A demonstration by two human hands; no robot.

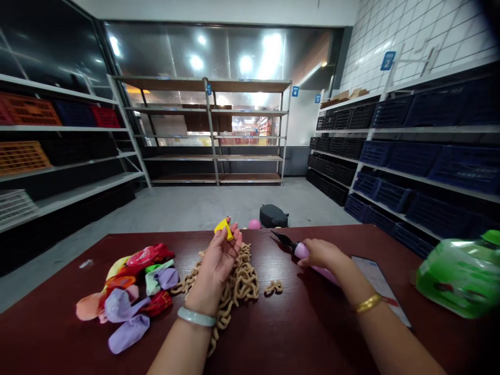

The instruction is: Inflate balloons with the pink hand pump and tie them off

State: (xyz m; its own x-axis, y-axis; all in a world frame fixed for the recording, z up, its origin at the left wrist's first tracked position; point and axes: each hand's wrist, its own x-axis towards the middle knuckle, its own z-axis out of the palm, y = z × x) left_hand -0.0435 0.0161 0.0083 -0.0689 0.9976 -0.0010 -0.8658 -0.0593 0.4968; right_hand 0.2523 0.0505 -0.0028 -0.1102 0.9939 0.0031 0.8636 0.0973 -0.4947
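Observation:
Between the thumb and fingers of my left hand (223, 252) is a limp yellow balloon (223, 228), held above the far half of the table. Under that forearm spreads a heap of tan, curled, ring-like pieces (244, 281), partly hidden by the arm. Two loose tan pieces (273, 287) lie to its right. My right hand (322, 253) is wrapped round a pink balloon pump (301, 251), whose black nozzle points to the far left. Left of the heap lies a pile of deflated balloons (121, 304) in red, orange, purple and green.
A phone (377, 284) lies right of the pump, partly behind my right forearm. A green jug (457, 278) stands at the right table edge. On the floor beyond the dark red table (304, 333) are a dark cushion-like object (273, 215) and a pink ball-like thing (254, 224). Shelves with crates surround.

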